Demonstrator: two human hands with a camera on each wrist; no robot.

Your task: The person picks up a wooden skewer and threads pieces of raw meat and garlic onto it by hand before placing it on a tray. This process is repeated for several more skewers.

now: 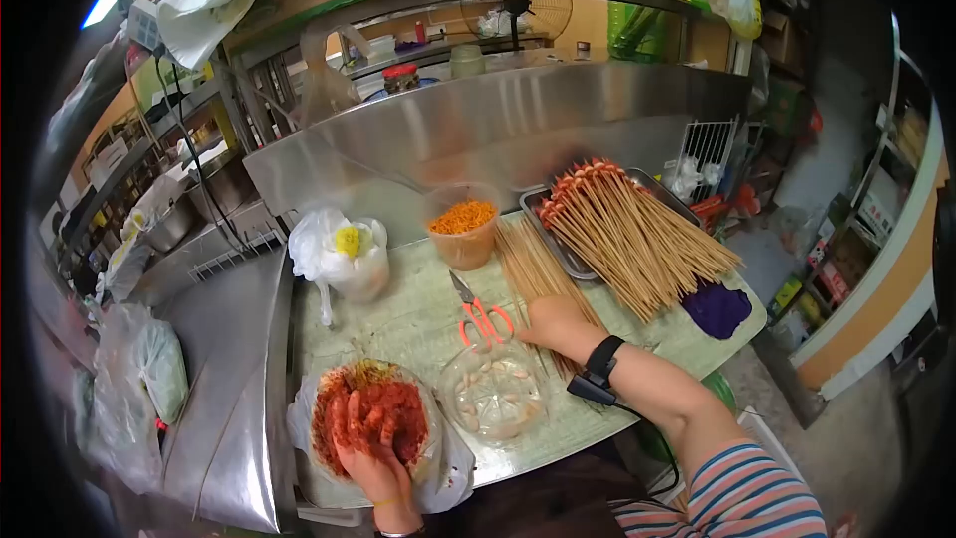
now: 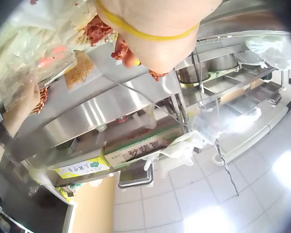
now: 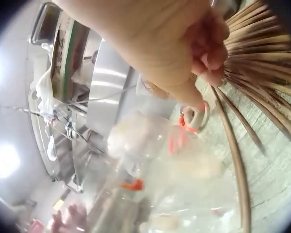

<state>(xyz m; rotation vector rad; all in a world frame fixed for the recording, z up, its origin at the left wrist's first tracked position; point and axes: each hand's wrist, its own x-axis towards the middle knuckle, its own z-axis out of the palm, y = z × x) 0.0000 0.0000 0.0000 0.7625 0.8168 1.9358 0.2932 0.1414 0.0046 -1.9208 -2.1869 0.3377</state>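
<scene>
My left hand [image 1: 373, 463] is in a plastic-lined bowl [image 1: 430, 408] of red-coated chunks [image 1: 398, 394], its fingers smeared with the same red coating. In the left wrist view red bits [image 2: 120, 48] show past the wrist, and the fingers are mostly hidden. My right hand [image 1: 558, 327] is at a row of bare bamboo skewers [image 1: 533, 264] on the table. The right wrist view shows its curled fingers pinching a thin skewer [image 3: 235, 155] near the bundle. Beside this hand lie orange-handled scissors [image 1: 483, 321] and a clear plastic tub [image 1: 495, 394] with a few pale pieces.
Behind the hands stands a tub of orange shreds [image 1: 464, 222]. A dark tray [image 1: 568, 257] bears many skewers [image 1: 637, 249] with red-and-white tips, next to a purple cloth [image 1: 717, 310]. At left is a bagged white container [image 1: 349, 254]. A steel panel [image 1: 498, 125] borders the table's back.
</scene>
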